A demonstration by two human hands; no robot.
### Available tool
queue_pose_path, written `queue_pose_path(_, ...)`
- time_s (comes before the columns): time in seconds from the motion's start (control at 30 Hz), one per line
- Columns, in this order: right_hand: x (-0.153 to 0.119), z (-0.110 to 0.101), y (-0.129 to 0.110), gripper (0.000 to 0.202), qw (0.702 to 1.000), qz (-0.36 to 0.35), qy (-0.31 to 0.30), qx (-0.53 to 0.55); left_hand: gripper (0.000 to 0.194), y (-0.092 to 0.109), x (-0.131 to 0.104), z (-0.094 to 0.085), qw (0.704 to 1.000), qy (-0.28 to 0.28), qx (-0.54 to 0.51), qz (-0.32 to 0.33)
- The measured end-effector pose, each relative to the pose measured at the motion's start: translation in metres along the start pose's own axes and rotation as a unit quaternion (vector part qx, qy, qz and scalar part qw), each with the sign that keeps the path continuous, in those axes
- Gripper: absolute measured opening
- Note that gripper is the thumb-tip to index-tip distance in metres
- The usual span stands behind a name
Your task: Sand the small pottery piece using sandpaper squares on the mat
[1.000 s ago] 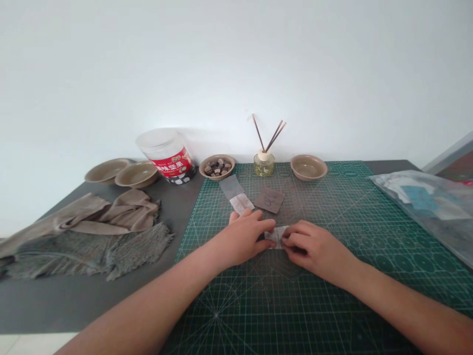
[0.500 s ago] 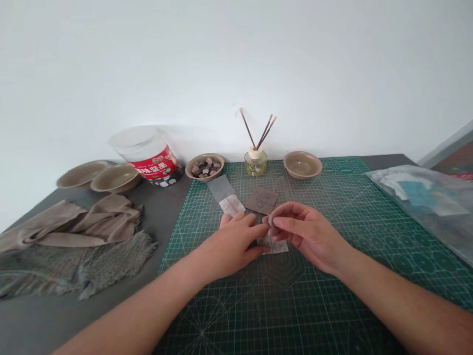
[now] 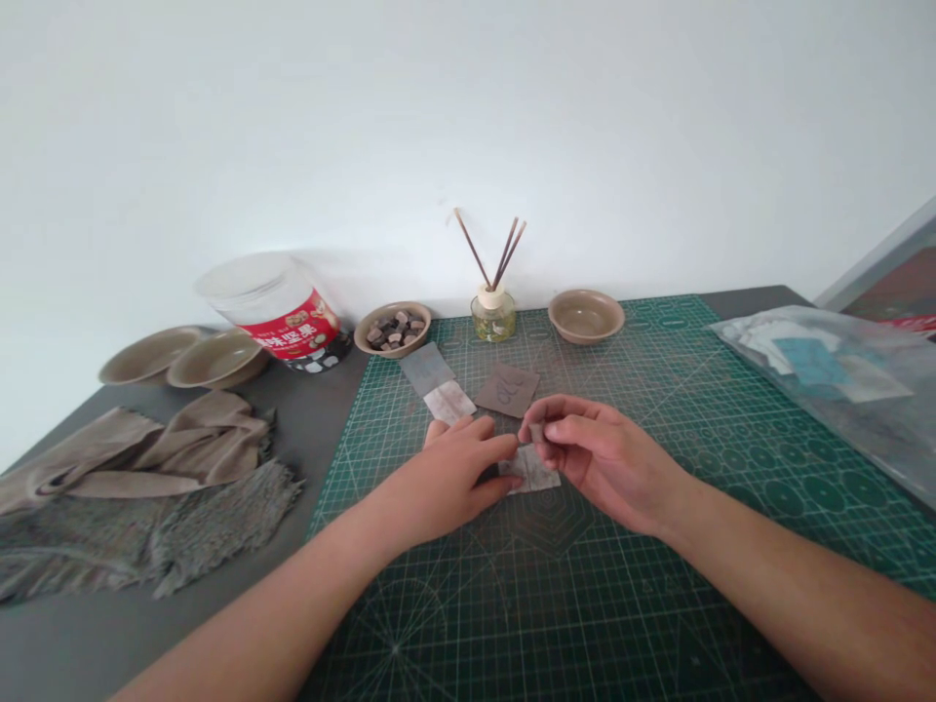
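Observation:
My right hand (image 3: 604, 453) pinches a small brownish-grey stone piece (image 3: 537, 432) between thumb and fingers, just above the mat. Close by on the left, my left hand (image 3: 460, 478) rests palm down with its thumb and fingers apart, touching a whitish, dust-smeared sheet (image 3: 539, 472). Part of that sheet is covered by both hands. Behind them lies a brown sandpaper square (image 3: 508, 390) with handwritten marks. A whitish sheet (image 3: 448, 401) and a grey sheet (image 3: 428, 370) lie end to end beyond my left hand.
Similar pieces fill a bowl (image 3: 361, 341) at the back of the green cutting mat (image 3: 629, 604). A reed diffuser (image 3: 493, 317) and another bowl (image 3: 586, 317) stand along the wall. Left are two bowls, a plastic tub (image 3: 282, 317) and cloths (image 3: 219, 487); right, a plastic bag (image 3: 826, 380).
The stone piece has turned slightly in my right fingers. My left fingertips have drawn a little away from it, and more of the whitish sheet shows. The whole view has shifted slightly.

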State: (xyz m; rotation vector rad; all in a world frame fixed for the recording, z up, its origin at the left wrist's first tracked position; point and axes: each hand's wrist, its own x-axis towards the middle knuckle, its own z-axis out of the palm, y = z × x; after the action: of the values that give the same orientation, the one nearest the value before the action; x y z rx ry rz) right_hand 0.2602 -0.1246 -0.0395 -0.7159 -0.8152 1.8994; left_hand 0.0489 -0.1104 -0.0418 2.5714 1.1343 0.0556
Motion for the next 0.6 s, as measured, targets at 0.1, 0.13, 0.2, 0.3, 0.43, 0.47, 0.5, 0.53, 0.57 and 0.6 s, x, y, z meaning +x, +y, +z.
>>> queue_pose_path(0.1, -0.0014, -0.0002, -0.001, 0.017, 1.0, 0.005, -0.003, -0.003, 0.022, 0.0002, 0.0003, 0.0, 1.0, -0.001, 0.001, -0.001)
queue_pose_path(0.13, -0.0019, -0.0005, -0.0012, 0.018, 1.0, 0.005, -0.004, -0.005, 0.022, 0.0002, 0.0005, 0.0002, 1.0, -0.001, 0.002, -0.001)
queue_pose_path(0.2, -0.0027, -0.0012, -0.0014, 0.019, 1.0, 0.005, -0.006, -0.01, 0.022, 0.0002, 0.0007, 0.0004, 1.0, -0.002, 0.003, 0.0)
queue_pose_path(0.3, -0.0038, -0.0021, -0.0014, 0.02, 1.0, 0.006, -0.012, -0.018, 0.022, -0.0002, 0.0006, 0.0005, 1.0, -0.002, 0.002, 0.001)
queue_pose_path(0.43, -0.0047, -0.0021, -0.0005, 0.023, 0.999, -0.001, -0.025, -0.026, 0.022, -0.0019, -0.0002, 0.0012, 1.0, 0.005, -0.008, 0.006)
queue_pose_path(0.47, -0.0048, -0.0021, -0.0002, 0.022, 0.999, -0.002, -0.026, -0.026, 0.022, -0.0023, -0.0004, 0.0016, 1.0, 0.007, -0.012, 0.006)
queue_pose_path(0.5, -0.0048, -0.002, 0.0002, 0.022, 0.999, -0.002, -0.026, -0.026, 0.022, -0.0028, -0.0005, 0.0019, 1.0, 0.008, -0.016, 0.007)
queue_pose_path(0.53, -0.0048, -0.0019, 0.0005, 0.021, 0.999, -0.002, -0.025, -0.026, 0.022, -0.0031, -0.0006, 0.0022, 1.0, 0.009, -0.02, 0.007)
queue_pose_path(0.57, -0.0047, -0.0019, 0.0007, 0.02, 0.999, 0.001, -0.024, -0.027, 0.023, -0.0033, -0.0007, 0.0024, 1.0, 0.01, -0.023, 0.007)
queue_pose_path(0.6, -0.0047, -0.0018, 0.0007, 0.019, 0.999, 0.003, -0.022, -0.027, 0.023, -0.0035, -0.0007, 0.0025, 1.0, 0.011, -0.025, 0.007)
